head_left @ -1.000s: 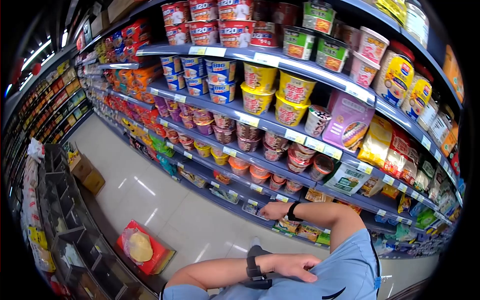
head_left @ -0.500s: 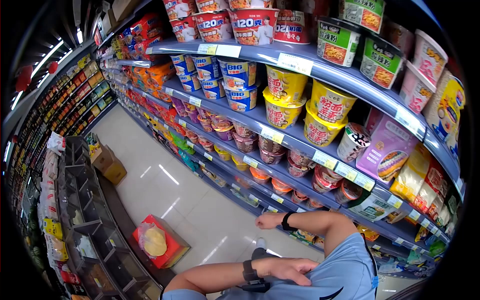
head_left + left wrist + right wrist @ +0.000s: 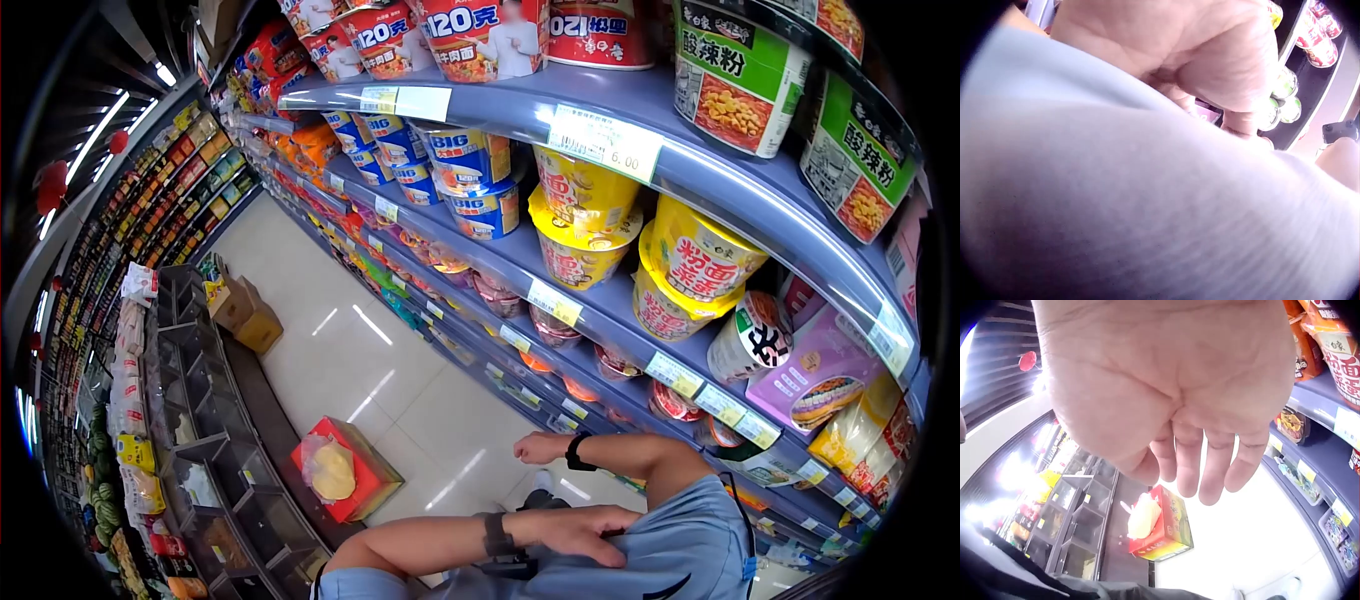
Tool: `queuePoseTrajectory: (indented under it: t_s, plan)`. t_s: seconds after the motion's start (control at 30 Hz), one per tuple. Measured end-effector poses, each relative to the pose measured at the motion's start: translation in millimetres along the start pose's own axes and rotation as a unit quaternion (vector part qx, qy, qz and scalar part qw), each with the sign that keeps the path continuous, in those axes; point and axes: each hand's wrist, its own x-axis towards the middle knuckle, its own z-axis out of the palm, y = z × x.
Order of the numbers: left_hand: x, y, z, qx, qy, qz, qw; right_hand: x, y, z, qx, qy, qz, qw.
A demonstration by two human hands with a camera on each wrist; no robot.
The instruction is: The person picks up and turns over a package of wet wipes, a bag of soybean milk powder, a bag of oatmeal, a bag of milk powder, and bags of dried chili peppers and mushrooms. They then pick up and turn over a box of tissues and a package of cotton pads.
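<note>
My left hand (image 3: 585, 530) rests against the front of the light blue shirt (image 3: 680, 535), thumb extended and nothing visible in it. In the left wrist view, pale cloth fills the lower part, overlapping the fingers of the left hand (image 3: 1210, 56). My right hand (image 3: 543, 448) hangs over the aisle floor beside the shelves. Seen from the right wrist, the right hand (image 3: 1172, 381) has a bare palm and loosely bent fingers. Nearest to it are the shelf edges with stacked yellow noodle cups (image 3: 700, 250) and a small white cup (image 3: 752, 335).
Red-and-white noodle tubs (image 3: 480, 40), green-labelled cups (image 3: 740, 80) and blue cups (image 3: 470, 160) fill the upper shelves. Across the aisle run dark divided bins (image 3: 215, 410). On the floor stand a red box (image 3: 375, 465) topped by a bagged yellow item (image 3: 328, 468), and a cardboard box (image 3: 258, 325).
My right hand has drawn back from the low shelf to above the floor. The view has shifted, with the upper cups now larger and nearer. The left hand has stayed at the shirt.
</note>
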Motion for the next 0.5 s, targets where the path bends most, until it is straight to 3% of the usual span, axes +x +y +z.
queuePoseTrajectory:
  t_s: [0.1, 0.17, 0.3, 0.37, 0.5]
  plan:
    - [-1, 11, -6, -0.072, 0.007, -0.011, 0.997, 4, 7, -7, -0.002, 0.011, 0.005, 1.0]
    - [-5, 10, -16, -0.071, -0.067, -0.067, 0.993, 0, 2, -13, -0.003, 0.017, 0.001, 1.0]
    - [-15, 9, -29, -0.029, -0.12, -0.148, 0.981, 10, 0, -26, 0.001, 0.03, 0.029, 0.999]
    - [-23, 8, -24, 0.066, 0.01, 0.08, 0.995, 18, -5, -31, -0.004, 0.034, 0.028, 0.999]
    - [-69, 37, -13, -0.076, -0.043, 0.01, 0.996, 32, -36, -46, -0.017, 0.032, 0.046, 0.998]
